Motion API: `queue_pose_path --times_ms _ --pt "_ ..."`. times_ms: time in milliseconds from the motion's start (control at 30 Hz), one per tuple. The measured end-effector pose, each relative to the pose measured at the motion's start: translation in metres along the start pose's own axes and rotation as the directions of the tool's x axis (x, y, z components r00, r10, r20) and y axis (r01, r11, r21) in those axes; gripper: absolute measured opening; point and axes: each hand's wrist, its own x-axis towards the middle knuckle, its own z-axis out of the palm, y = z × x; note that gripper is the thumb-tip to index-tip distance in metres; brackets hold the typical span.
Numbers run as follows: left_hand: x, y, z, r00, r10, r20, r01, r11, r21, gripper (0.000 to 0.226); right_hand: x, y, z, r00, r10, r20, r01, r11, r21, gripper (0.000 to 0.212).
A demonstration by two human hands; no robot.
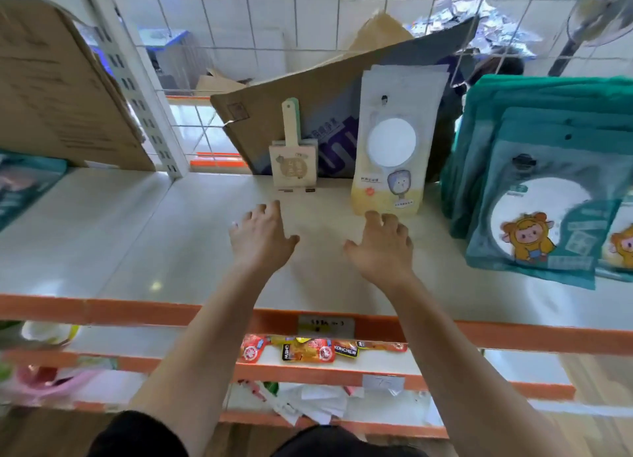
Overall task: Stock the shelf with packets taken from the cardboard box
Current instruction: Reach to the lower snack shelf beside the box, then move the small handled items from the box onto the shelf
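A stack of pale yellow-and-white packets [394, 138] stands upright on the white shelf [137, 237], leaning back against a flattened cardboard sheet [308, 90]. My right hand [382, 246] hovers just in front of the stack's bottom edge, fingers loosely curled and holding nothing. My left hand [262, 237] is held over the shelf beside it, fingers spread and empty. A small wooden paddle-shaped item [293, 152] stands to the left of the packets. No cardboard box with packets is in sight.
Teal packets [537, 196] with a cartoon figure stand in rows at the right. A cardboard board [58, 90] leans at the left, with a teal packet [24, 182] below it. A wire grid [239, 45] backs the shelf. Lower orange-edged shelves [318, 350] hold snack packets.
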Motion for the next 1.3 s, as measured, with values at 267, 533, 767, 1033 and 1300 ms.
queue_pose_path --times_ms 267,533,767,1033,1300 --pt "-0.066 -0.163 -0.038 0.983 -0.181 0.005 0.175 0.942 -0.286 0.063 -0.055 -0.094 0.035 0.971 -0.198 0.137 0.201 0.980 -0.008 0.062" --pt "-0.150 -0.286 -0.066 0.952 -0.306 -0.006 0.280 0.878 -0.388 0.057 -0.125 -0.195 0.082 0.886 -0.432 0.169 0.429 0.901 0.058 0.056" --pt "-0.225 -0.370 -0.082 0.846 -0.533 -0.021 0.459 0.748 -0.479 0.056 -0.173 -0.263 0.122 0.783 -0.579 0.227 0.571 0.814 0.105 0.052" --pt "-0.245 -0.428 -0.092 0.782 -0.623 -0.001 0.522 0.657 -0.544 0.052 -0.188 -0.329 0.155 0.689 -0.673 0.270 0.657 0.737 0.161 0.048" --pt "-0.195 -0.495 -0.105 0.766 -0.643 -0.026 0.508 0.629 -0.589 0.042 -0.155 -0.416 0.200 0.666 -0.699 0.261 0.658 0.715 0.234 0.047"
